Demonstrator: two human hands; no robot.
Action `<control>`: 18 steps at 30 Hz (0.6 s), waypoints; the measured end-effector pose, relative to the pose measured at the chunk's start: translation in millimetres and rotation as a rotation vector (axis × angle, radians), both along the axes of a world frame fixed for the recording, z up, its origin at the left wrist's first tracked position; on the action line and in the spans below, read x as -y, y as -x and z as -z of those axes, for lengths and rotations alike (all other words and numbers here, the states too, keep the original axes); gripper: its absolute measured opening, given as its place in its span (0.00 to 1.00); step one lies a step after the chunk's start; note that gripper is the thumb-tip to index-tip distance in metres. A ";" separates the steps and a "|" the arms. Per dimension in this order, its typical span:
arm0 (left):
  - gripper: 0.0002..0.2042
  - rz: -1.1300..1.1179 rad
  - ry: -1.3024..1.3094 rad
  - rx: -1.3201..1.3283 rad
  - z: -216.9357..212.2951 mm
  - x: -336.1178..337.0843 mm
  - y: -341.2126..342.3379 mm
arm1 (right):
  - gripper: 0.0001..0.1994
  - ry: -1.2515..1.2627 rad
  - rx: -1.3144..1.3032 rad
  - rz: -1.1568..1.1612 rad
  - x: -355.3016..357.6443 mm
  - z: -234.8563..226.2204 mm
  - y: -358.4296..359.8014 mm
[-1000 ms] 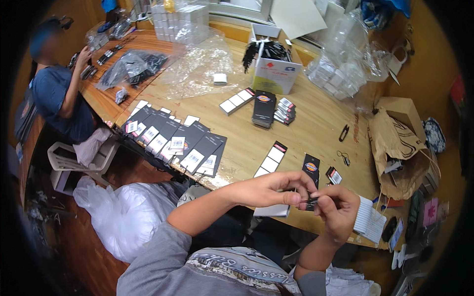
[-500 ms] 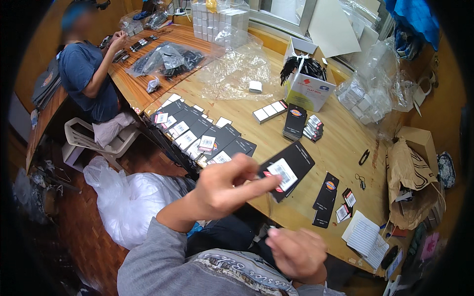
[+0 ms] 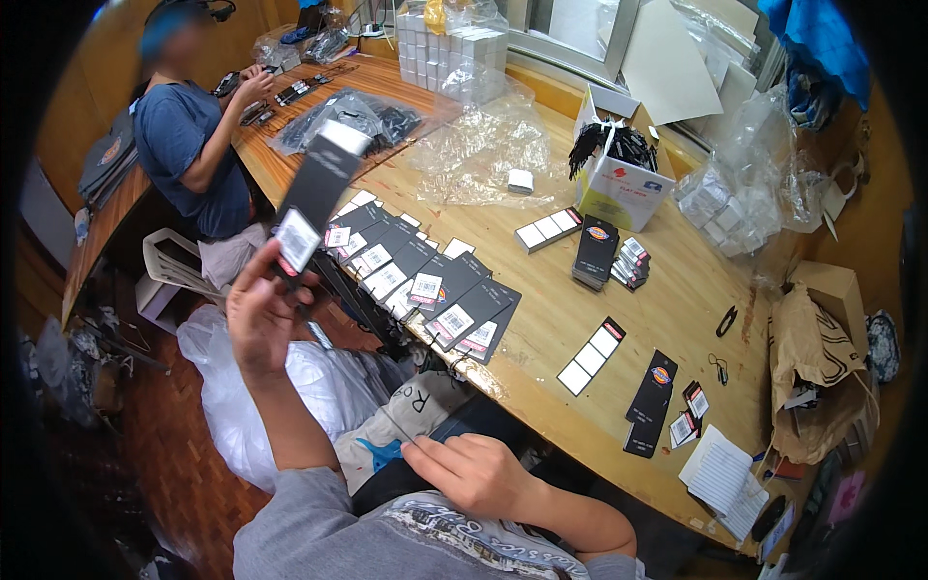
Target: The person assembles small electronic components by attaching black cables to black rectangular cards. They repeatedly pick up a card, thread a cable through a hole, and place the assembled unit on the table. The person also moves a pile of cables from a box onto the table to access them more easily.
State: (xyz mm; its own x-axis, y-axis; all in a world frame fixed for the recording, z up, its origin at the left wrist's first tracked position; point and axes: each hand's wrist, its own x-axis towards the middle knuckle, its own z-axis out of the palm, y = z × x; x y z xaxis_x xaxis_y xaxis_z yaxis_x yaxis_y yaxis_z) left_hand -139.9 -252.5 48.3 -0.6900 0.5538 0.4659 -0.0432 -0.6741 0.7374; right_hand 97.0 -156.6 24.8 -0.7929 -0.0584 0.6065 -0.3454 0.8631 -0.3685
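My left hand point(image 3: 259, 329) is raised at the left, away from the table edge, its fingers closed on a black hang tag point(image 3: 317, 184). A white barcode sticker point(image 3: 296, 240) shows on the tag's lower part; its top is blurred. Low in front of my body, my right hand point(image 3: 474, 476) pinches the end of a thin dark strand point(image 3: 394, 423). Whether this strand reaches the held tag I cannot make out. Nearest on the table, black tags with barcode labels point(image 3: 452, 323) lie overlapped in a row along the edge.
Further right lie a card with white panels point(image 3: 592, 356), a stack of black tags point(image 3: 595, 253) and two loose black tags point(image 3: 650, 401). An open box of black cords point(image 3: 623, 184) stands behind. A co-worker point(image 3: 188, 145) sits at far left; a white plastic bag point(image 3: 256, 406) lies below.
My left hand has swung left and up from over the table, carrying the black tag. My right hand has moved left. The white-panelled card now shows on the table.
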 end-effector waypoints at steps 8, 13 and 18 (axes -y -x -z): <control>0.15 -0.380 0.207 0.064 30.4 1.7 77.7 | 0.20 -0.034 0.286 -0.074 5.7 19.7 3.2; 0.15 -0.426 0.553 0.024 87.2 -27.5 144.5 | 0.24 -0.054 0.358 -0.037 -0.9 22.7 -5.2; 0.15 -0.665 0.748 -0.114 111.7 -61.7 163.0 | 0.24 -0.033 0.369 0.004 -4.7 23.6 -9.8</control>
State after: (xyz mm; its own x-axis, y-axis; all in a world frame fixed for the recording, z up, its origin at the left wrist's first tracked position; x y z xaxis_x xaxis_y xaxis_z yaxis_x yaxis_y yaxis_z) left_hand -302.9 -190.8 -63.4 -0.9386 0.2497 0.2382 0.2702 0.1023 0.9574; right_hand 106.8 -151.9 1.2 -0.9582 -0.0694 0.2777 -0.1908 0.8780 -0.4390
